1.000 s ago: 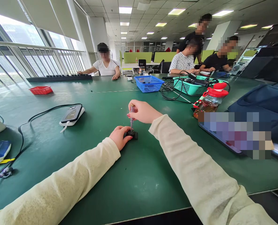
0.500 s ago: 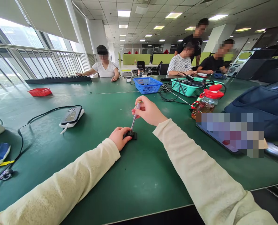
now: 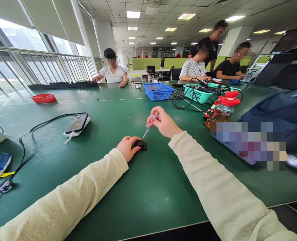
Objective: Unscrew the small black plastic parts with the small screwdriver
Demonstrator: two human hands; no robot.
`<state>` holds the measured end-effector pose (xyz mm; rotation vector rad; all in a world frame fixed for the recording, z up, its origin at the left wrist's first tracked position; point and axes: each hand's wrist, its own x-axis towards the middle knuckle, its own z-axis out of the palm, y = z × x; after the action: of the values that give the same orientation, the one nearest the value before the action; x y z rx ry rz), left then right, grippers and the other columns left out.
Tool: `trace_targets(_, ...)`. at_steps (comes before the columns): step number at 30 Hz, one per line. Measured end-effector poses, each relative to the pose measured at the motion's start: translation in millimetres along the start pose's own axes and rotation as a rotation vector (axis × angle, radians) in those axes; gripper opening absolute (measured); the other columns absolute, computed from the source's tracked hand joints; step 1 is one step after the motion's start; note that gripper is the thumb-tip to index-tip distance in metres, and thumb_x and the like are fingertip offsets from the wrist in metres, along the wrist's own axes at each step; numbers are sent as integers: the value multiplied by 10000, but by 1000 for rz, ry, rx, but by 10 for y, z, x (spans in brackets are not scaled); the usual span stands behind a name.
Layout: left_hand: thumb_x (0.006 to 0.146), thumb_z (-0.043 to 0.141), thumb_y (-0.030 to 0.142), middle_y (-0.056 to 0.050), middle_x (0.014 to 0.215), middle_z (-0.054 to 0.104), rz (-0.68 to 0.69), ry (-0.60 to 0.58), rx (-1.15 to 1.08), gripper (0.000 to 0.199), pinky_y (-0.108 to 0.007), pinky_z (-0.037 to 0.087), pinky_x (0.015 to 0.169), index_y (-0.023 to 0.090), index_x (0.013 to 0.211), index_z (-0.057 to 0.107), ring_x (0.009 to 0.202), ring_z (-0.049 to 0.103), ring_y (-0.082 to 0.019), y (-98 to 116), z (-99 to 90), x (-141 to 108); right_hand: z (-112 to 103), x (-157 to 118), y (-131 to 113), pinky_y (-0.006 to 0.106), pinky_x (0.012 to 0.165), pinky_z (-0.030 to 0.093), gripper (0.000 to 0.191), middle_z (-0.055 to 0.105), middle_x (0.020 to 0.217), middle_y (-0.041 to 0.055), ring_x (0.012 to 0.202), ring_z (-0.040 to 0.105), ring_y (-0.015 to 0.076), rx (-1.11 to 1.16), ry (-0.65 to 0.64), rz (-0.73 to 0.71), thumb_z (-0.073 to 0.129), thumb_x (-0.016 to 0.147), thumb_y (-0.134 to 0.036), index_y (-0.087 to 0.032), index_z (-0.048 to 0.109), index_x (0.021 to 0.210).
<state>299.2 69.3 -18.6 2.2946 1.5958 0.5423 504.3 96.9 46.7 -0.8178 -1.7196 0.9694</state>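
A small black part (image 3: 143, 146) with a flat base lies on the green table (image 3: 148, 187). Its exact kind is too small to tell. My left hand (image 3: 127, 148) grips it from the left, thumb and fingers closed about its side. In my right hand (image 3: 165, 122) is a screwdriver (image 3: 150, 126) with a clear handle, pinched between thumb and fingers. The screwdriver slants down to the left, and its tip is just at the top right of the black part; whether it touches, I cannot tell.
Ahead stand a blue basket (image 3: 158, 91) and a green basket (image 3: 201, 94) with black cables. At right are a red-lidded bottle (image 3: 222, 108), a tablet-like device (image 3: 233, 150) and a dark bag (image 3: 279, 117). A phone (image 3: 76, 123) and red tray (image 3: 43, 98) are left. Several people sit or stand beyond.
My right hand has shifted right and slightly down, tilting the screwdriver from nearly upright to a slant. Its tip has moved up and right from the black part's middle. My left hand stays put.
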Motion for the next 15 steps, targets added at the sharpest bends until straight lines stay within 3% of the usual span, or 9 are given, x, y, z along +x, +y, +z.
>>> trace_targets(9,801,589,308,-65,1091,610,15,14,-17,360,-411,461,999,275,1158,624,1043,593,-235,-33,10,0,30,27,76,367,746,538,192,595,756,-39,702,618,132,5,-26,-6,516,819,-187,-243,381,945)
trace_targets(15,798,592,291,-71,1088,616,29,20,-22,355,-414,459,1002,265,1150,628,1050,592,-236,-29,13,-3,102,44,221,357,728,552,396,615,753,-46,666,637,128,174,106,59,609,782,-311,-259,412,1121)
